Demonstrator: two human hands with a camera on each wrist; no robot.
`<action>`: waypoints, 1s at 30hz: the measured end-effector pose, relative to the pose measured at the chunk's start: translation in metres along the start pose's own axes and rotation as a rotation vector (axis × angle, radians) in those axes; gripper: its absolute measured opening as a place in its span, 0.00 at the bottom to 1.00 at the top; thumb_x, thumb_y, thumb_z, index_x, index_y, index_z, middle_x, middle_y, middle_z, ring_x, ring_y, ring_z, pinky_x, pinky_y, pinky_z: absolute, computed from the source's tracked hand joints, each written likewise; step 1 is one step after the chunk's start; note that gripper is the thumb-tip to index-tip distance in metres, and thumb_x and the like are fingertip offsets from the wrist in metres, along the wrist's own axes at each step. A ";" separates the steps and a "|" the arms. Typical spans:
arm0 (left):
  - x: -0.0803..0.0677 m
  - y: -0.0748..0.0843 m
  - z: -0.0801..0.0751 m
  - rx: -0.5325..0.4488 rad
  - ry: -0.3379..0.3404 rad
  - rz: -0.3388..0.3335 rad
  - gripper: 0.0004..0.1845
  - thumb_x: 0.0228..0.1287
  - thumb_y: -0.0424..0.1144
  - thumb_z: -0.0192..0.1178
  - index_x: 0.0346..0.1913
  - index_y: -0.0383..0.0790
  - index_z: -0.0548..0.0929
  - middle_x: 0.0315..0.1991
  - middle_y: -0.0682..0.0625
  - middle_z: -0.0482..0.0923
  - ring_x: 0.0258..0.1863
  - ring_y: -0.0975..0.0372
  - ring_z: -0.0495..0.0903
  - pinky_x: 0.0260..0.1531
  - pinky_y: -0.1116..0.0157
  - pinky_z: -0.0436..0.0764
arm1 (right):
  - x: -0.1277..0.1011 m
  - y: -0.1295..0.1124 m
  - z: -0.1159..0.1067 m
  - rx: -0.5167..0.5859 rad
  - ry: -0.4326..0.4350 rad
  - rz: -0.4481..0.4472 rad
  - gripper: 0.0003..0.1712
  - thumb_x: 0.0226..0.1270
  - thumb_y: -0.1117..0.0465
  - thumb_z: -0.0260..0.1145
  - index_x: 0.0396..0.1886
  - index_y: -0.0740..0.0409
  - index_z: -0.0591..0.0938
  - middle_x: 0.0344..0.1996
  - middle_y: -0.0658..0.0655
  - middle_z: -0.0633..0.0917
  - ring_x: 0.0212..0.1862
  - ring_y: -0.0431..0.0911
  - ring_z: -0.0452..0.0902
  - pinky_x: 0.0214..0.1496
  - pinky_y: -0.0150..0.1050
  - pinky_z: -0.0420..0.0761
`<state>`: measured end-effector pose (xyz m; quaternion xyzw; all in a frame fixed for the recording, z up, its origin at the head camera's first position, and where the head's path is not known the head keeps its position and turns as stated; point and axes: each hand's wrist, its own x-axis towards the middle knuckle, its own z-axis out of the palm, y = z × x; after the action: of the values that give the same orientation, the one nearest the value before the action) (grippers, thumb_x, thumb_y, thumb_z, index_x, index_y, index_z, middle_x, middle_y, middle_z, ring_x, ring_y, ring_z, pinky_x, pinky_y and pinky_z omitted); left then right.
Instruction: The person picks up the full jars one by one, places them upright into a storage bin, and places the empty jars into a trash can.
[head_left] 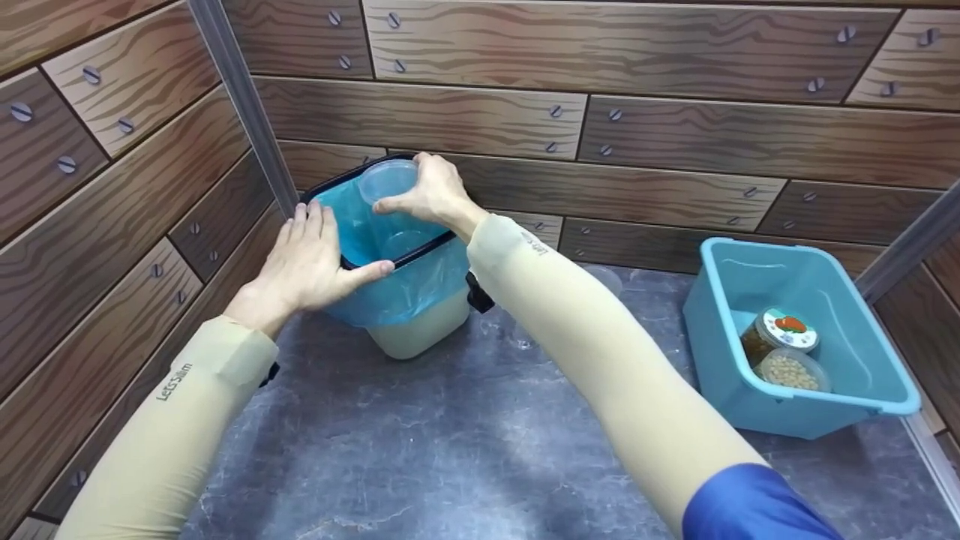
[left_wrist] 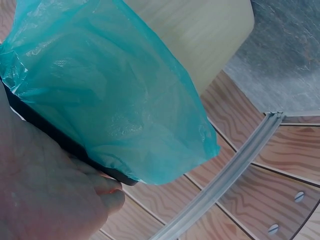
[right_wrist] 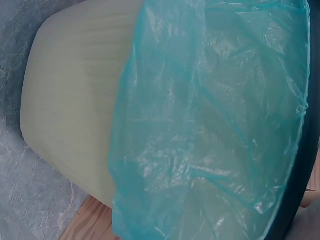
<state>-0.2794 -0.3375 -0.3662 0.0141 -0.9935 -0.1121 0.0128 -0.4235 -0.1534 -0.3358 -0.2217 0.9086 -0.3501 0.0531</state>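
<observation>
A cream trash bin (head_left: 411, 334) with a black rim (head_left: 425, 249) is lined with a blue plastic bag (head_left: 397, 296), folded over the outside. My right hand (head_left: 439, 196) pinches a clear round plastic container (head_left: 388, 180) between thumb and fingers at the bin's mouth. Below it, another clear round outline (head_left: 406, 241) shows inside the bag. My left hand (head_left: 304, 262) rests on the rim at the near left corner, fingers straight and thumb stretched along the edge. The wrist views show mostly the bag's outer fold (left_wrist: 120, 110) and the bin's side (right_wrist: 75, 95).
A light blue tub (head_left: 802, 409) at the right holds a jar with a white patterned lid (head_left: 786, 330) and a clear container of pale beans or nuts (head_left: 793, 371). A clear round plastic piece (head_left: 604, 279) lies behind my right forearm. Wood-patterned walls (head_left: 480, 112) stand close behind the bin.
</observation>
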 end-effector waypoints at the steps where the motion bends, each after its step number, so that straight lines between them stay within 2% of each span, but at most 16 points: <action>1: 0.000 0.000 0.000 -0.002 -0.001 0.000 0.79 0.66 0.91 0.45 0.89 0.21 0.39 0.92 0.23 0.33 0.92 0.29 0.33 0.91 0.31 0.40 | 0.001 0.000 0.001 0.003 0.002 0.003 0.63 0.64 0.35 0.85 0.88 0.56 0.66 0.83 0.59 0.74 0.83 0.53 0.71 0.85 0.49 0.77; 7: 0.000 -0.001 0.002 -0.004 0.008 -0.004 0.79 0.66 0.91 0.46 0.89 0.21 0.39 0.92 0.23 0.34 0.93 0.29 0.34 0.91 0.32 0.40 | 0.003 0.001 0.005 0.024 0.002 0.023 0.62 0.64 0.35 0.85 0.88 0.57 0.67 0.82 0.58 0.76 0.81 0.52 0.74 0.83 0.48 0.79; 16: 0.002 0.000 0.001 0.005 0.017 0.005 0.78 0.67 0.90 0.46 0.89 0.20 0.40 0.91 0.23 0.35 0.92 0.29 0.34 0.91 0.31 0.42 | 0.007 0.001 0.008 -0.030 -0.034 0.040 0.62 0.64 0.37 0.85 0.89 0.56 0.66 0.84 0.58 0.74 0.82 0.52 0.74 0.86 0.49 0.76; 19: 0.002 0.001 0.002 0.000 0.017 0.007 0.79 0.67 0.91 0.46 0.89 0.20 0.40 0.92 0.23 0.34 0.93 0.29 0.34 0.91 0.32 0.41 | 0.009 0.003 0.008 -0.049 -0.060 0.056 0.66 0.62 0.38 0.87 0.91 0.56 0.62 0.87 0.58 0.71 0.84 0.53 0.71 0.88 0.50 0.74; 23: 0.001 0.002 0.003 -0.004 0.016 0.008 0.79 0.67 0.91 0.46 0.89 0.21 0.40 0.92 0.23 0.34 0.93 0.29 0.34 0.91 0.32 0.41 | 0.005 0.003 0.006 -0.066 -0.134 0.061 0.71 0.62 0.40 0.88 0.94 0.55 0.56 0.91 0.58 0.64 0.89 0.54 0.66 0.91 0.53 0.70; 26: 0.001 0.001 0.003 -0.005 0.014 0.009 0.79 0.67 0.91 0.45 0.89 0.21 0.40 0.92 0.23 0.34 0.93 0.29 0.34 0.91 0.32 0.41 | -0.001 0.000 0.003 -0.071 -0.168 0.030 0.69 0.66 0.40 0.86 0.94 0.54 0.55 0.91 0.58 0.63 0.89 0.54 0.65 0.91 0.53 0.69; 30: 0.001 -0.002 0.001 -0.002 0.019 0.009 0.79 0.67 0.91 0.45 0.89 0.20 0.40 0.91 0.23 0.35 0.92 0.28 0.34 0.91 0.31 0.42 | -0.006 -0.006 -0.003 -0.064 -0.148 -0.063 0.63 0.69 0.39 0.83 0.92 0.53 0.60 0.89 0.58 0.68 0.87 0.52 0.69 0.89 0.51 0.73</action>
<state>-0.2805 -0.3388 -0.3679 0.0106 -0.9933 -0.1130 0.0226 -0.4170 -0.1525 -0.3301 -0.2770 0.9055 -0.3050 0.1021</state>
